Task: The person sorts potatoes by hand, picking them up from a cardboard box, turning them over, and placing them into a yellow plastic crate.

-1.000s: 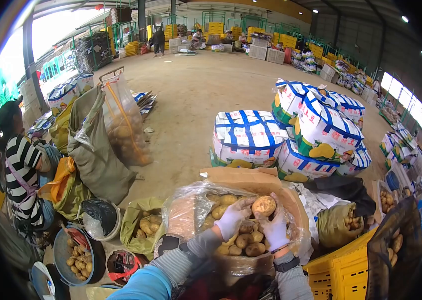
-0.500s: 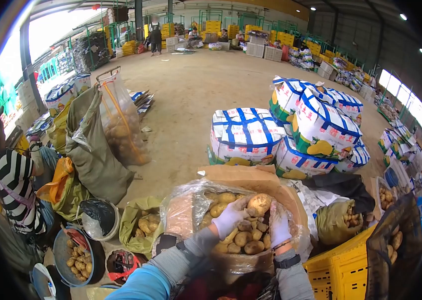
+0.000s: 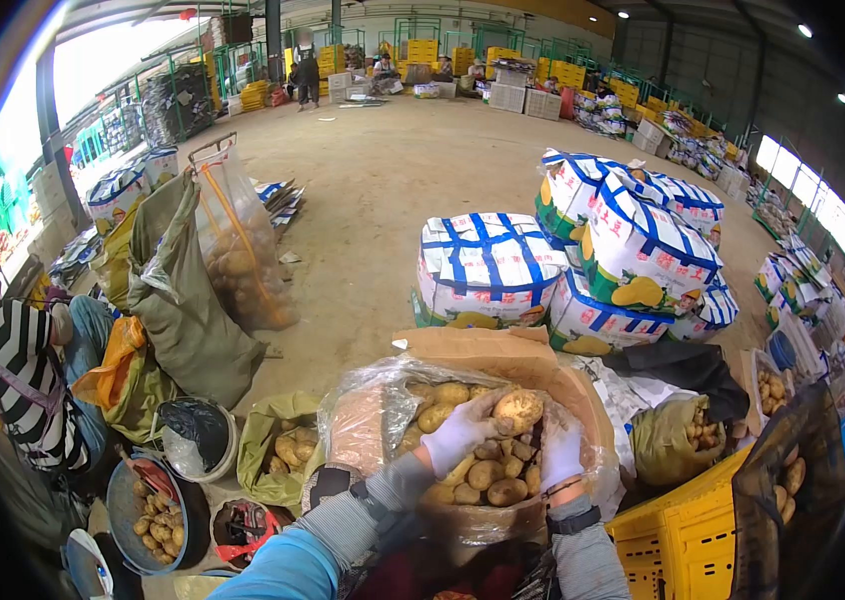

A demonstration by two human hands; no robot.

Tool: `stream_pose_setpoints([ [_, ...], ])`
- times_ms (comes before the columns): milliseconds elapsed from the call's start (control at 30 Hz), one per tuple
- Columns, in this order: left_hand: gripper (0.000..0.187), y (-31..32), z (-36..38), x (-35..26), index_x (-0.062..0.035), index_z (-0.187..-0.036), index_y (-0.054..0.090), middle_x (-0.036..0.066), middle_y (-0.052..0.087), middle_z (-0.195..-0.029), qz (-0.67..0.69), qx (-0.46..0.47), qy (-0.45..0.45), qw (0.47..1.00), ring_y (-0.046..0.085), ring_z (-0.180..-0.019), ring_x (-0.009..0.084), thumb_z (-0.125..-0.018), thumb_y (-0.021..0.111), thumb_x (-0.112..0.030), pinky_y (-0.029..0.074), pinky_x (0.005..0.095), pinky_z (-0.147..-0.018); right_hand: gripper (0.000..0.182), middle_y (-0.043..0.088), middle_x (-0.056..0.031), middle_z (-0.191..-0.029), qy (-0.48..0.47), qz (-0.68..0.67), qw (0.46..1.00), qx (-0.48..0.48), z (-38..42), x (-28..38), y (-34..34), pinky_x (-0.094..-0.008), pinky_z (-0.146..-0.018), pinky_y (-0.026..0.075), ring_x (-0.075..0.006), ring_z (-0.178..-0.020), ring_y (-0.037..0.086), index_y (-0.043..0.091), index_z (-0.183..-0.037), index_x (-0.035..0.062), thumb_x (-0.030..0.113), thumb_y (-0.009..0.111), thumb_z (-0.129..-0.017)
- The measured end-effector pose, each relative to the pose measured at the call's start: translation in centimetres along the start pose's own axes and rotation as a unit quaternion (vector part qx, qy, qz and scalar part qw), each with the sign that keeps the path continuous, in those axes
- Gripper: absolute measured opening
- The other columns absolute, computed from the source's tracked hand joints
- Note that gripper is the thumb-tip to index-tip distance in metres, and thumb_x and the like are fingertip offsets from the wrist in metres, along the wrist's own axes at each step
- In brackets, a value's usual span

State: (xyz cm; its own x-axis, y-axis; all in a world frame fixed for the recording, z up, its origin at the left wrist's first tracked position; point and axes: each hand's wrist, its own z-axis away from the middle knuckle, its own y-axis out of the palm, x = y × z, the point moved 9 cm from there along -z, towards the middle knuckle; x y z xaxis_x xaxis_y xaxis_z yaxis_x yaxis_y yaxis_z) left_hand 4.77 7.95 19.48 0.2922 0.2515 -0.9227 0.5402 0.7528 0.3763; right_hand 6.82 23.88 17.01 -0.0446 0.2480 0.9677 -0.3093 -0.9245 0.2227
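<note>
My left hand (image 3: 461,432), in a white glove with dirty fingertips, is closed on a large potato (image 3: 519,411). It holds the potato above a cardboard box (image 3: 583,392) lined with clear plastic film. Inside the box lie many loose potatoes (image 3: 486,475), some stained with dark soil. My right hand (image 3: 561,448), gloved the same way, is over the box's right side, just right of the held potato. Its fingers point away from me and look open, with nothing visible in them.
White-and-blue packed bags (image 3: 488,268) stand beyond the box. At right are a yellow crate (image 3: 678,530) and a green sack (image 3: 678,445). Potato sacks (image 3: 288,450), a white bucket (image 3: 205,465) and a blue basin (image 3: 123,515) stand left. A person in stripes (image 3: 28,380) sits far left.
My hands and the held potato stay nearly in place. The person at left has shifted posture, their arm and leg now placed differently. The view has moved slightly.
</note>
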Motion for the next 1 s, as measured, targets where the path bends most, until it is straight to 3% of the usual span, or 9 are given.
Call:
stream_pose_setpoints([
  [67, 0.064, 0.3, 0.2, -0.5, -0.0052, -0.148, 0.037, 0.005, 0.055, -0.131, 0.049, 0.021, 0.008, 0.999, 0.056, -0.111, 0.0122, -0.092, 0.066, -0.021, 0.051, 0.0276, -0.088, 0.026, 0.067, -0.008, -0.105, 0.031, -0.068, 0.997, -0.008, -0.1, -0.7, -0.2, -0.0267, -0.077, 0.054, -0.0152, -0.087, 0.066, 0.064, -0.113, -0.0016, 0.018, 0.062, -0.096],
  [233, 0.059, 0.2, 0.7, -1.6, -0.0059, -0.147, 0.037, 0.005, 0.054, -0.133, 0.145, -0.004, 0.007, 0.989, 0.055, -0.118, 0.0145, -0.096, 0.063, -0.021, 0.049, 0.0309, -0.094, 0.018, 0.067, -0.0061, -0.093, 0.021, -0.025, 0.999, -0.01, -0.5, -1.1, -1.0, -0.0253, -0.072, 0.053, -0.0139, -0.078, 0.065, 0.063, -0.108, -0.0009, 0.008, 0.059, -0.093],
  [300, 0.058, -0.2, 0.6, -1.5, -0.0064, -0.147, 0.037, 0.005, 0.054, -0.134, 0.14, -0.009, 0.007, 0.99, 0.055, -0.119, 0.0157, -0.097, 0.061, -0.021, 0.049, 0.0318, -0.095, 0.018, 0.067, -0.0066, -0.091, -0.07, 0.107, 0.992, -0.021, -1.9, -2.1, -3.0, -0.025, -0.07, 0.053, -0.0143, -0.077, 0.065, 0.063, -0.107, -0.0013, 0.009, 0.059, -0.093],
  [367, 0.057, -0.3, 0.6, -1.5, -0.0066, -0.147, 0.036, 0.005, 0.054, -0.134, 0.138, -0.011, 0.012, 0.99, 0.055, -0.119, 0.0165, -0.097, 0.061, -0.021, 0.05, 0.0324, -0.095, 0.017, 0.068, -0.0073, -0.092, -0.07, 0.101, 0.992, -0.022, -2.3, -2.6, -3.3, -0.0249, -0.068, 0.052, -0.0149, -0.078, 0.065, 0.064, -0.107, -0.0014, 0.009, 0.059, -0.094],
  [433, 0.057, -0.3, 0.6, -1.6, -0.0065, -0.147, 0.036, 0.006, 0.054, -0.134, 0.139, -0.009, 0.023, 0.99, 0.056, -0.119, 0.0171, -0.098, 0.06, -0.021, 0.05, 0.0327, -0.095, 0.017, 0.069, -0.0082, -0.095, 0.023, -0.044, 0.999, -0.014, -1.9, -2.2, -2.0, -0.0249, -0.068, 0.051, -0.0155, -0.079, 0.065, 0.064, -0.107, -0.001, 0.009, 0.058, -0.094],
  [533, 0.056, -0.2, 0.8, -1.8, -0.0061, -0.147, 0.036, 0.007, 0.054, -0.133, 0.14, -0.009, 0.025, 0.99, 0.056, -0.118, 0.0178, -0.098, 0.06, -0.02, 0.051, 0.0331, -0.095, 0.018, 0.069, -0.009, -0.101, 0.073, -0.003, 0.997, -0.009, -1.0, -1.5, -0.9, -0.0271, -0.072, 0.052, -0.0165, -0.083, 0.065, 0.065, -0.107, -0.0006, 0.009, 0.055, -0.096],
  [633, 0.056, -0.2, 0.7, -1.7, -0.0059, -0.146, 0.036, 0.007, 0.054, -0.133, 0.147, -0.008, 0.023, 0.989, 0.056, -0.118, 0.0183, -0.098, 0.059, -0.02, 0.051, 0.0337, -0.095, 0.015, 0.069, -0.0083, -0.102, 0.015, -0.006, 0.999, 0.046, -0.4, -0.9, 0.8, -0.0275, -0.075, 0.053, -0.0162, -0.084, 0.065, 0.065, -0.106, 0.0014, 0.007, 0.057, -0.095],
  [767, 0.054, -0.2, 0.8, -1.8, -0.0056, -0.145, 0.037, 0.007, 0.054, -0.133, 0.151, -0.015, 0.018, 0.988, 0.056, -0.119, 0.0183, -0.098, 0.059, -0.019, 0.051, 0.0337, -0.095, 0.01, 0.068, -0.0079, -0.101, 0.003, 0.045, 0.999, 0.009, -0.7, -1.2, -0.5, -0.0262, -0.075, 0.053, -0.0145, -0.087, 0.064, 0.066, -0.1, 0.0023, 0.003, 0.061, -0.092],
  [1000, 0.052, -0.9, 0.2, -1.1, -0.0056, -0.145, 0.038, 0.008, 0.055, -0.132, 0.155, -0.015, 0.026, 0.987, 0.056, -0.117, 0.0181, -0.098, 0.058, -0.018, 0.051, 0.0334, -0.093, 0.005, 0.062, -0.0049, -0.083, -0.013, -0.077, 0.995, -0.062, -1.0, -0.1, -1.6, -0.0268, -0.067, 0.051, -0.0152, -0.079, 0.062, 0.061, -0.09, 0.0017, 0.004, 0.059, -0.093],
])
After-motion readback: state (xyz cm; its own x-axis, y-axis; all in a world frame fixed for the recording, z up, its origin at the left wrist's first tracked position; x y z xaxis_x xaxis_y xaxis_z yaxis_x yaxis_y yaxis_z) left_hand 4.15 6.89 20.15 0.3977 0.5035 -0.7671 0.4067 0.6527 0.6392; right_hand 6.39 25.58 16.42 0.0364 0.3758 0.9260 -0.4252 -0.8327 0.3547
